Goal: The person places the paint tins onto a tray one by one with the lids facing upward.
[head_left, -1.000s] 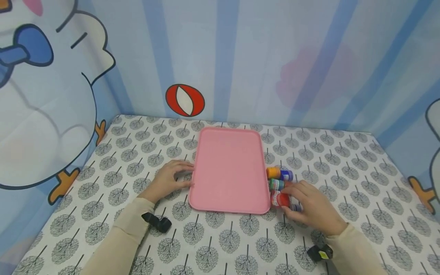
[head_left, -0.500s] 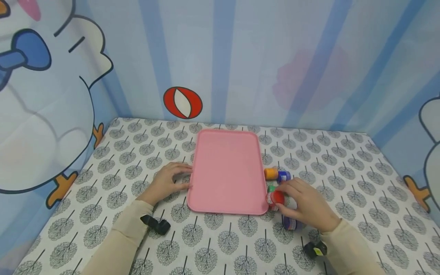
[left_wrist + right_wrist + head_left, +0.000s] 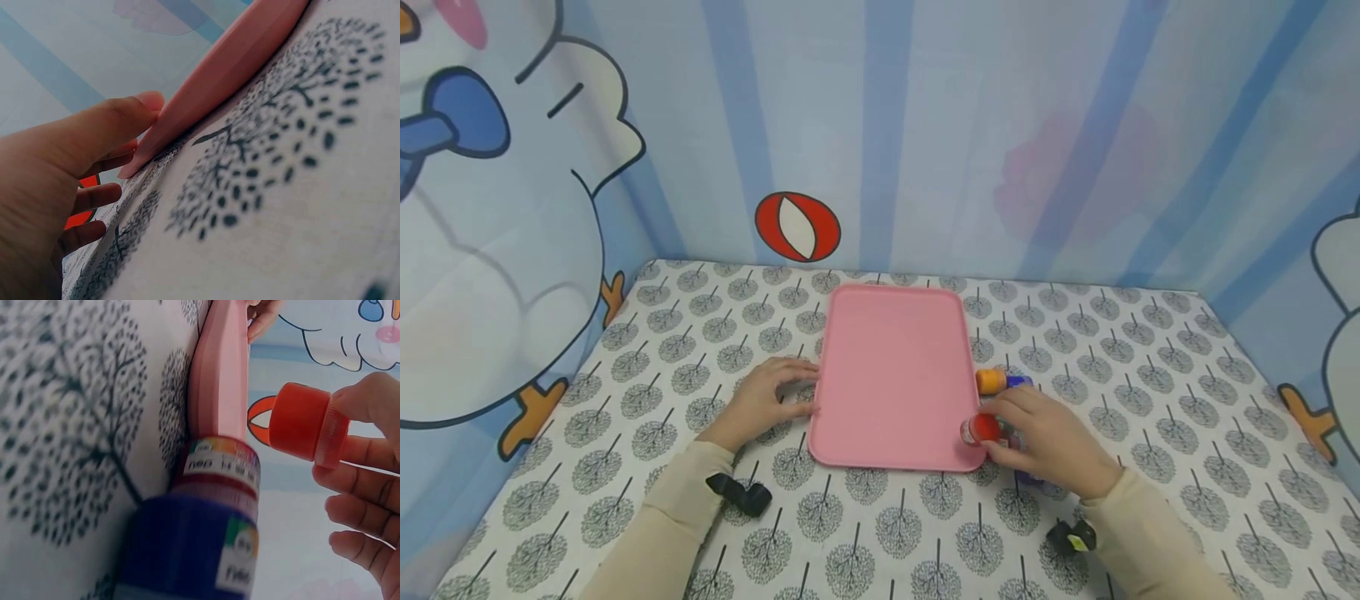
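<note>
My right hand (image 3: 1048, 442) pinches a small red paint jar (image 3: 981, 429) between thumb and fingertips. In the right wrist view, this red jar (image 3: 303, 422) is raised off the table and tilted on its side. In the head view it overlaps the lower right edge of a pink rectangular tray (image 3: 895, 375). At the tray's left rim rests my left hand (image 3: 767, 400). The left wrist view shows its thumb (image 3: 134, 112) touching the rim, fingers loosely extended. An orange jar (image 3: 991, 382) and a blue jar (image 3: 1019, 382) lie beside the tray's right edge.
Close to the right wrist camera stand a dark blue jar (image 3: 187, 544) and a labelled reddish jar (image 3: 219, 469). My right hand partly hides jars in the head view. A tree-print cloth (image 3: 895, 533) covers the table. A cartoon-printed curtain (image 3: 940, 150) hangs behind.
My right hand has picked up the red jar from the group at the tray's right and moved it left to the tray's edge. My left hand has stayed at the left rim.
</note>
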A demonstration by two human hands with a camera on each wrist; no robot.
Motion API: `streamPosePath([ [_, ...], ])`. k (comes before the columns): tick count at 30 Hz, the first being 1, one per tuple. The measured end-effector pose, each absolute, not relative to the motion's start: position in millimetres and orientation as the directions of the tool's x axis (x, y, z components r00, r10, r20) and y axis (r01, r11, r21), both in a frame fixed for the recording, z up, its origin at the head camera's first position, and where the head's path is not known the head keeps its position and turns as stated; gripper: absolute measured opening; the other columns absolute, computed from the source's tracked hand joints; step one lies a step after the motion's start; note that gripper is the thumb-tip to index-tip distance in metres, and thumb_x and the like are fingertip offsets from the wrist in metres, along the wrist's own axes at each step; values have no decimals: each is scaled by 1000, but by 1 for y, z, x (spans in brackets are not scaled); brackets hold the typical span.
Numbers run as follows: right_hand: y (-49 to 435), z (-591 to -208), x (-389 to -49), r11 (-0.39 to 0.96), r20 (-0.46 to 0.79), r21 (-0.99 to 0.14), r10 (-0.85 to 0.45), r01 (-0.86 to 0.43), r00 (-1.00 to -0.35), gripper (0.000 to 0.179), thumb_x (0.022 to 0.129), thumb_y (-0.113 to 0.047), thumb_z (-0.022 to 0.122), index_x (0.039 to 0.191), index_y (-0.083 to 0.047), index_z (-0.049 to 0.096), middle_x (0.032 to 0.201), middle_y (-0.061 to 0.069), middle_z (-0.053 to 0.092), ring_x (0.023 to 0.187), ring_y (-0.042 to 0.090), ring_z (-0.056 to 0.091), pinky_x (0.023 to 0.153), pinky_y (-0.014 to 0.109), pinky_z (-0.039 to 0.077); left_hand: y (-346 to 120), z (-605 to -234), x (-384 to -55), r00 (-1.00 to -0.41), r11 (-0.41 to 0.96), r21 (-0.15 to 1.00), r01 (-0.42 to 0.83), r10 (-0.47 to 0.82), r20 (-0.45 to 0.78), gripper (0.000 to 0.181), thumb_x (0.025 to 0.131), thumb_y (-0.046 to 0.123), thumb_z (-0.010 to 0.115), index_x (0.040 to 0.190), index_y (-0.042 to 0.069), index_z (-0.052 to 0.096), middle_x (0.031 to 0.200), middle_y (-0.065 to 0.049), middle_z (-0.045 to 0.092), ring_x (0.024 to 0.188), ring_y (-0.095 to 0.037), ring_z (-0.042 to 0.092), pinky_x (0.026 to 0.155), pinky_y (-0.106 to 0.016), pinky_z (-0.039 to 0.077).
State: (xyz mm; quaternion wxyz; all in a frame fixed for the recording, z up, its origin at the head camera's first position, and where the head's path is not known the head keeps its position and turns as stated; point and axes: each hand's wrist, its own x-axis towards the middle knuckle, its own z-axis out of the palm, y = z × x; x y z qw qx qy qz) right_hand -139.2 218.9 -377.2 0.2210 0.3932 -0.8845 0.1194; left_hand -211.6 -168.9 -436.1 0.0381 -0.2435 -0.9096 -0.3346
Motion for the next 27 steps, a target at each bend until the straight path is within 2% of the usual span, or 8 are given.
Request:
streamPosePath([
  [14, 194, -379, -142, 683, 391, 10, -675, -730, -626, 35, 74, -31, 79, 101, -10, 70, 93, -2, 68, 83, 8, 60, 72, 22, 56, -168, -437, -210, -879, 653, 595, 468, 413, 238, 48, 76, 32, 80, 119, 14, 67, 132, -7, 61, 128, -30, 50, 112, -53, 36],
  [27, 176, -386, -146, 630, 412, -9, -705, -776, -577, 37, 76, -38, 78, 100, -12, 70, 95, -2, 68, 89, 10, 63, 83, 26, 56, -169, -438, -212, -876, 651, 592, 475, 415, 246, 49, 76, 34, 80, 119, 15, 67, 132, -6, 61, 128, -30, 51, 111, -53, 37],
])
